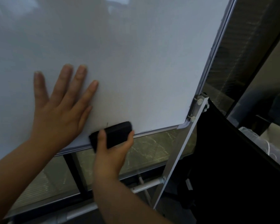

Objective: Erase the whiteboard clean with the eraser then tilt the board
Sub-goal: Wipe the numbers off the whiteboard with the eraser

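A white whiteboard [136, 59] in a silver frame fills most of the view, and its surface looks blank apart from a tiny dark mark just above the eraser. My left hand [60, 107] lies flat on the board's lower part with its fingers spread. My right hand [111, 152] grips a black eraser [116, 135], thumb on the left side and fingers on the right. The eraser presses against the board at its bottom edge, partly over the frame.
A grey metal stand leg [183, 146] runs down from a bracket at the board's lower right corner, with a white crossbar [145, 185] below. A black cloth or sheet [225, 167] hangs to the right. A marbled surface [152, 147] shows beneath the board.
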### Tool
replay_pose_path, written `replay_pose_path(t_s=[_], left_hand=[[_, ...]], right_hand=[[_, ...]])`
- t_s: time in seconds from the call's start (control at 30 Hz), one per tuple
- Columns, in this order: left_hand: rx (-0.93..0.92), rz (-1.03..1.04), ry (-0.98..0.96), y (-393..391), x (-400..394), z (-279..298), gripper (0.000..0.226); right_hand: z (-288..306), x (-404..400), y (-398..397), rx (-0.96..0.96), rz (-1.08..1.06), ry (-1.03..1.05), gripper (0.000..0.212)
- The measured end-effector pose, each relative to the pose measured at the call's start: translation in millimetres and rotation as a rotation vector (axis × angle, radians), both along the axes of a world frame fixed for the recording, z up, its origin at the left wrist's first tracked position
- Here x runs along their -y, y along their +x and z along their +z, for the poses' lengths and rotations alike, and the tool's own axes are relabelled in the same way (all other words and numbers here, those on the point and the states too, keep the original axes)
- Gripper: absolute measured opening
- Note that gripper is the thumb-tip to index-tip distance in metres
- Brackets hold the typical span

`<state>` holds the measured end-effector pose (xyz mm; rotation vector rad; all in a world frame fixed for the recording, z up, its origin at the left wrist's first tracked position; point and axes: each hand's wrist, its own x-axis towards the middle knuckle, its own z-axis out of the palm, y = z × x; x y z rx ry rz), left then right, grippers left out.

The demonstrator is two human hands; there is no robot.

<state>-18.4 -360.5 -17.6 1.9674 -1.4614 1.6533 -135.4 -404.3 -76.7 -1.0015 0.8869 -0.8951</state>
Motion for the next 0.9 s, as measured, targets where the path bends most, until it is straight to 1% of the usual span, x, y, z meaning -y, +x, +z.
replay_pose_path(t_s=[0.1,0.2,0.37,0.53,0.7,0.9], left_hand=[[0.05,0.003,0.011,4,-2,1,0.053],[0.052,0.0,0.012,7,-4,3,0.053],[0.062,-0.026,0.032,8,-6,6,0.05],[0.079,-0.02,0.015,11,-15,3,0.051],[0.059,-0.032,0.051,9,-12,6,0.052],[0.03,-0.045,0.068,12,-16,7,0.05]], right_hand=[[7,39,-13,-0.019,-0.112,0.006,0.086],[14,78,-23,-0.022,-0.213,0.044,0.082],[17,97,-29,-0.073,-0.189,0.087,0.084],[14,70,-18,-0.1,-0.14,0.069,0.086],[4,12,16,-0.047,-0.077,0.052,0.09],[1,-39,44,0.028,-0.03,0.06,0.089]])
